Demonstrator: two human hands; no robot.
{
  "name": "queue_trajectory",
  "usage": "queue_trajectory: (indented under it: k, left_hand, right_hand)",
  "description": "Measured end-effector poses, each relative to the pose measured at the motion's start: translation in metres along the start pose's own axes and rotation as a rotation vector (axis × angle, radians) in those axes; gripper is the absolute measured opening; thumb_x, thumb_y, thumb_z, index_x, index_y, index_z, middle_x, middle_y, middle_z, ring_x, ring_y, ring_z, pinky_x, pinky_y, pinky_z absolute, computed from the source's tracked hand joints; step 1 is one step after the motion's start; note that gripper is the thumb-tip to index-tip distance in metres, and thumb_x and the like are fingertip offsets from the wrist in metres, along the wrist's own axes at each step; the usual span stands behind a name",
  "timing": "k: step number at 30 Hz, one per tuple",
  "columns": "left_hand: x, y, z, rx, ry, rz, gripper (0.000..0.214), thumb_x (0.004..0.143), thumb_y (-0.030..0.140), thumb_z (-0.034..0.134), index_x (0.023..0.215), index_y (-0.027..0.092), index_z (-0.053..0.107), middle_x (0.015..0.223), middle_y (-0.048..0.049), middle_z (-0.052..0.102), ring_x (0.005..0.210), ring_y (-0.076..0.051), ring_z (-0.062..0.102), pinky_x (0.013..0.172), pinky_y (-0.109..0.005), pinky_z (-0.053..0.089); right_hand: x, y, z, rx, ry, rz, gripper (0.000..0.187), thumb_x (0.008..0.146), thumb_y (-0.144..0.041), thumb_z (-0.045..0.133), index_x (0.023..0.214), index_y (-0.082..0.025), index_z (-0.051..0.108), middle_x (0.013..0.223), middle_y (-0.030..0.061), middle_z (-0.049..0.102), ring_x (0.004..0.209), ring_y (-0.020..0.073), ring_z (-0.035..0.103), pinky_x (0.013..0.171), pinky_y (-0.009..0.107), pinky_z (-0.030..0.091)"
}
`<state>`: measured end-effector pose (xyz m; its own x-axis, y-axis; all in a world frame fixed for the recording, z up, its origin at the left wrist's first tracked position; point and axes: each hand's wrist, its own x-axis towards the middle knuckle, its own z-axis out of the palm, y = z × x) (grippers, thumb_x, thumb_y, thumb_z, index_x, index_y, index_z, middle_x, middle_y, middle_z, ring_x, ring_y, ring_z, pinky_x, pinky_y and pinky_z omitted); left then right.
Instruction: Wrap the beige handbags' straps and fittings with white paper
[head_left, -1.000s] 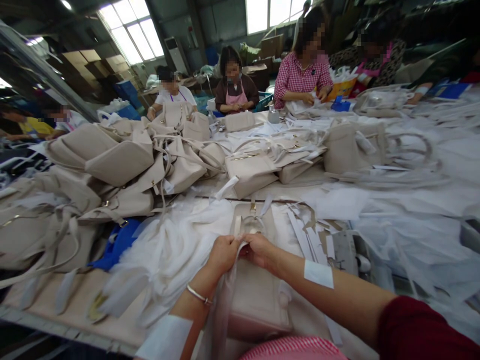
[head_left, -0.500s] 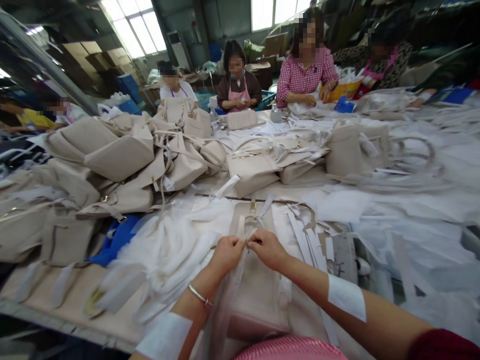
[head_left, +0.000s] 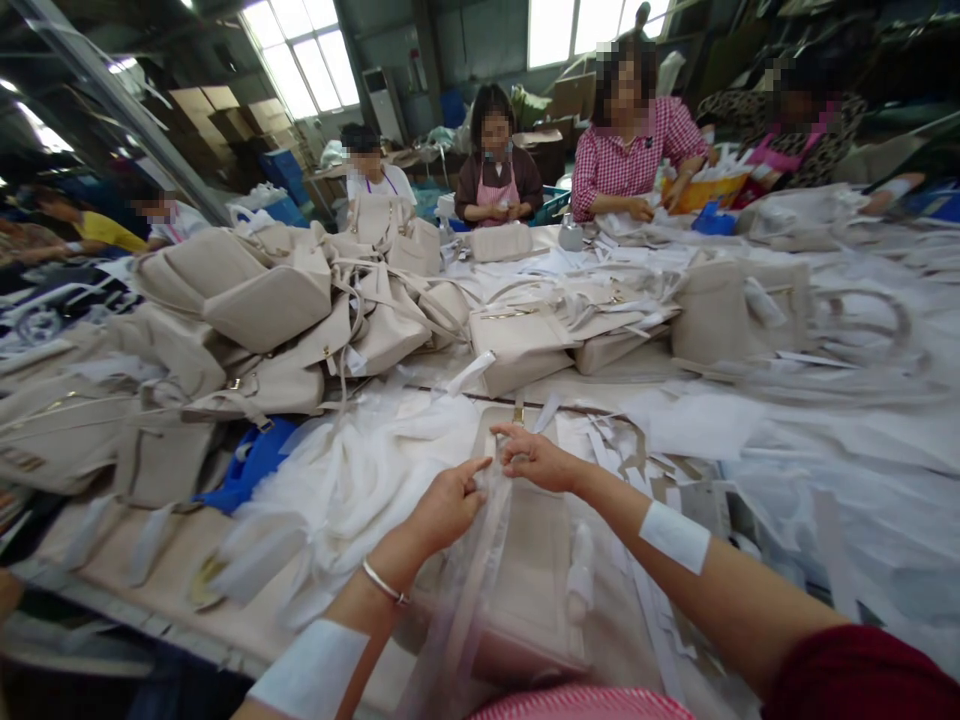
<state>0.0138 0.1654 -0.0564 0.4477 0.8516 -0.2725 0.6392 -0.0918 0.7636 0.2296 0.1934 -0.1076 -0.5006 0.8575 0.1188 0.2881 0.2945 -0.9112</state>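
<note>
A beige handbag (head_left: pixel 536 570) lies flat on the table right in front of me, its handle end pointing away. Over it hangs a thin clear plastic wrap (head_left: pixel 480 590). My left hand (head_left: pixel 447 505) is closed in a pinch on the top edge of that wrap, forefinger pointing right. My right hand (head_left: pixel 534 458) sits just beyond it, fingers curled on the same wrap near the bag's handle. A bangle circles my left wrist and white patches are stuck on both forearms.
Heaps of beige handbags (head_left: pixel 255 310) cover the left and middle of the table. White tissue (head_left: pixel 352 480) and paper strips (head_left: pixel 637 450) lie around my bag, with a blue cloth (head_left: pixel 251 460) to the left. Several seated people (head_left: pixel 634 140) work along the far side.
My hands have moved away from me along the bag and slightly apart, lifting the clear wrap. The view has shifted a little to the left.
</note>
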Motion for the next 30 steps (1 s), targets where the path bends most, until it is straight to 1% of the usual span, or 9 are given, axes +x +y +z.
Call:
queue_trajectory:
  k: [3,6,11,13,16,19,21,26,30]
  left_hand:
    - [-0.002,-0.003,-0.003,0.041,0.044,0.019,0.050,0.077,0.017,0.056,0.127,0.017,0.056,0.057,0.0082,0.043,0.055,-0.010,0.043,0.060,-0.023,0.036]
    - [-0.003,-0.009,-0.004,0.101,0.100,0.016,0.035,0.076,0.018,0.059,0.111,0.016,0.062,0.064,0.0042,0.055,0.061,-0.012,0.051,0.063,-0.023,0.039]
    - [-0.001,-0.013,-0.006,0.244,0.177,-0.020,0.014,0.076,0.015,0.057,0.088,0.017,0.062,0.068,-0.0006,0.063,0.064,-0.014,0.056,0.062,-0.024,0.038]
    - [0.001,-0.011,-0.007,0.270,0.166,-0.024,0.013,0.074,0.012,0.055,0.083,0.017,0.062,0.066,-0.0001,0.062,0.061,-0.013,0.055,0.060,-0.024,0.038]
    - [0.004,-0.005,-0.008,0.255,0.128,0.021,0.014,0.073,0.009,0.052,0.080,0.017,0.062,0.067,0.0003,0.063,0.062,-0.013,0.055,0.061,-0.023,0.039]
    - [0.004,-0.003,-0.009,0.196,0.084,0.075,0.013,0.076,0.011,0.051,0.078,0.018,0.062,0.069,0.0001,0.064,0.065,-0.013,0.057,0.064,-0.024,0.042]
    - [0.005,-0.006,-0.010,0.174,0.094,0.086,0.013,0.075,0.011,0.052,0.077,0.018,0.063,0.072,-0.0006,0.064,0.068,-0.014,0.058,0.067,-0.025,0.045]
    - [0.012,-0.012,-0.013,0.256,0.214,0.211,0.012,0.071,0.007,0.058,0.073,0.019,0.063,0.107,-0.0080,0.061,0.101,-0.020,0.059,0.090,-0.033,0.048]
    - [0.018,-0.005,-0.016,0.455,0.193,0.441,0.012,0.074,0.007,0.058,0.075,0.018,0.063,0.129,-0.0117,0.054,0.123,-0.027,0.047,0.107,-0.044,0.038]
  right_hand:
    - [0.008,0.003,0.000,0.093,-0.035,-0.015,0.005,0.077,-0.017,0.064,0.073,-0.017,0.063,0.133,0.0094,0.055,0.122,0.0228,0.051,0.106,0.040,0.032]
    - [0.010,0.000,0.006,0.154,-0.034,-0.042,0.010,0.081,-0.019,0.060,0.071,-0.017,0.059,0.112,0.0073,0.066,0.103,0.0193,0.060,0.095,0.035,0.042]
    - [0.006,-0.005,0.017,0.260,-0.073,0.012,0.016,0.082,-0.021,0.058,0.067,-0.018,0.052,0.092,0.0048,0.068,0.084,0.0166,0.061,0.080,0.030,0.046]
    - [0.006,-0.003,0.017,0.196,-0.018,-0.026,0.012,0.079,-0.018,0.060,0.068,-0.018,0.055,0.097,0.0057,0.066,0.091,0.0176,0.060,0.086,0.032,0.045]
    - [0.012,0.006,0.010,0.054,0.079,-0.032,0.006,0.075,-0.014,0.063,0.070,-0.017,0.062,0.122,0.0096,0.056,0.115,0.0224,0.053,0.102,0.037,0.035]
    - [0.021,0.020,0.000,0.049,-0.005,0.040,0.002,0.073,-0.017,0.067,0.074,-0.016,0.065,0.141,0.0113,0.045,0.127,0.0270,0.045,0.107,0.041,0.030]
    - [0.026,0.029,-0.004,0.088,-0.085,0.049,0.005,0.073,-0.019,0.068,0.075,-0.016,0.065,0.139,0.0119,0.048,0.124,0.0273,0.048,0.105,0.041,0.032]
    - [0.030,0.034,0.002,0.074,-0.147,-0.037,0.004,0.075,-0.019,0.066,0.075,-0.017,0.062,0.115,0.0080,0.062,0.109,0.0223,0.057,0.097,0.036,0.039]
    - [0.020,0.019,0.006,-0.115,-0.132,-0.031,0.005,0.074,-0.012,0.062,0.076,-0.017,0.061,0.083,0.0024,0.062,0.080,0.0171,0.057,0.078,0.030,0.045]
